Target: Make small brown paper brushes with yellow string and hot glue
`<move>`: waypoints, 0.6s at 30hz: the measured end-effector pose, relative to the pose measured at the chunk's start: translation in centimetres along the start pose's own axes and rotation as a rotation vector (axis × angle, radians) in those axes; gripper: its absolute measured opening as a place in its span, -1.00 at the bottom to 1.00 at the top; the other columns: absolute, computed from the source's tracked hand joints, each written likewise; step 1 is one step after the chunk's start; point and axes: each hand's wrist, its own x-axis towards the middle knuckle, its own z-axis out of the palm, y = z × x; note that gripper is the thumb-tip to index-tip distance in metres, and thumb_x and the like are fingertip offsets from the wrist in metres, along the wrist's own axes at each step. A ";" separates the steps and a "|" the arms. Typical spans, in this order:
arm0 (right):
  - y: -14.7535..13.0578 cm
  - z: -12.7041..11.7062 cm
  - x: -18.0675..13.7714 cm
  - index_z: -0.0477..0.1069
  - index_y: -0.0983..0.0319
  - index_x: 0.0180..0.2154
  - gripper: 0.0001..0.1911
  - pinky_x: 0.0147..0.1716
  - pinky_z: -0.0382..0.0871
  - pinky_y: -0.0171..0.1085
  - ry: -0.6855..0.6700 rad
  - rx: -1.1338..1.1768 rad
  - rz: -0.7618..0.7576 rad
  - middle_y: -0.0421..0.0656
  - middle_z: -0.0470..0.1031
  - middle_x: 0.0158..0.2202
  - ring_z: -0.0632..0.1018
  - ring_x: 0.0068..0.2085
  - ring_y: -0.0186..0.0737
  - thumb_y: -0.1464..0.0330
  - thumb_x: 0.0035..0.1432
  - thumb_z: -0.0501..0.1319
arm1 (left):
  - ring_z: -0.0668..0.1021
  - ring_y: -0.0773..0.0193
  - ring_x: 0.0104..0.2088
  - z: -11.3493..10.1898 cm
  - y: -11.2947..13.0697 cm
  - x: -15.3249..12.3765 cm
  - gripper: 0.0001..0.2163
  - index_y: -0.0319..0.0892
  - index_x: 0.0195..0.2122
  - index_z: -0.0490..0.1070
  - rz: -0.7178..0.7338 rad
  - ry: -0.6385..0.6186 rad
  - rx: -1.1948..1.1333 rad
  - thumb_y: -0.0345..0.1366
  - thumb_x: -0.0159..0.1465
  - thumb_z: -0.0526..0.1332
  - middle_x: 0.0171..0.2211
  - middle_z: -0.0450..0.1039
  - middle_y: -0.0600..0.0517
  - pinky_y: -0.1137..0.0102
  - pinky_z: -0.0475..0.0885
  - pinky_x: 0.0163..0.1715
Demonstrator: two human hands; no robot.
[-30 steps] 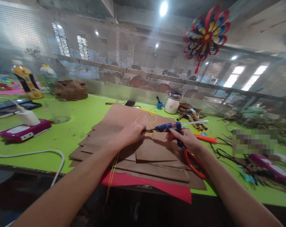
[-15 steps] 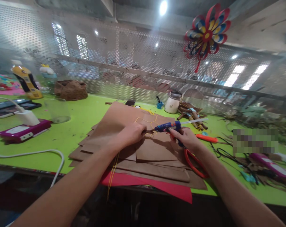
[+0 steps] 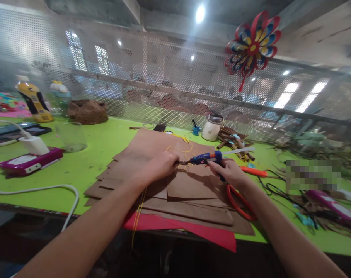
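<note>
My right hand (image 3: 230, 172) is wrapped round a dark blue glue gun (image 3: 206, 158), with a translucent glue stick (image 3: 236, 150) jutting from its back end. The gun's nozzle points left, at a small brown piece (image 3: 182, 163) that looks like a twig or rolled strip. My left hand (image 3: 163, 165) pinches that piece; most of it is hidden by the fingers. Both hands are above a stack of brown paper sheets (image 3: 193, 185). Yellow string (image 3: 178, 149) lies loosely across the paper, and some strands (image 3: 139, 214) hang over the front edge.
Red-handled scissors (image 3: 241, 202) lie beneath my right forearm. Nearby are an orange-handled tool (image 3: 254, 171) and black cords (image 3: 270, 187). Brown sticks (image 3: 239, 144) and a white jar (image 3: 212, 128) stand behind. At left are a purple power strip (image 3: 33, 160) and a clear cup (image 3: 72, 138).
The view has tilted up slightly. Both hands keep nearly the same pose, with the nozzle still at the brown piece; the glue gun appears turned a little.
</note>
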 end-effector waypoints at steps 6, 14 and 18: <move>-0.2 -0.6 0.0 0.33 0.31 -0.62 -0.48 -0.62 0.09 -0.38 -0.017 0.065 0.014 -0.20 0.28 -0.67 0.26 -0.61 -0.41 0.00 0.08 0.10 | 0.44 0.26 -0.45 0.0 -0.1 -0.1 -0.78 -0.21 -0.32 0.48 0.004 -0.003 -0.025 -0.35 0.16 0.05 -0.41 0.50 -0.10 0.40 0.24 -0.44; 0.5 0.1 0.3 0.42 0.34 -0.51 -0.51 -0.58 0.20 -0.39 -0.079 0.278 0.095 -0.11 0.42 -0.57 0.39 -0.55 -0.35 0.01 0.05 0.16 | 0.44 0.31 -0.44 -0.3 0.2 0.1 -0.79 -0.22 -0.34 0.48 0.030 -0.017 -0.098 -0.35 0.17 0.05 -0.40 0.51 -0.06 0.43 0.26 -0.41; 1.1 -0.5 0.3 0.44 0.35 -0.47 -0.54 -0.60 0.19 -0.40 -0.121 0.368 0.119 -0.12 0.42 -0.56 0.38 -0.56 -0.37 0.03 0.05 0.17 | 0.42 0.33 -0.46 -0.6 0.2 0.0 -0.79 -0.21 -0.33 0.48 0.023 -0.024 -0.139 -0.36 0.16 0.06 -0.42 0.50 -0.03 0.44 0.25 -0.42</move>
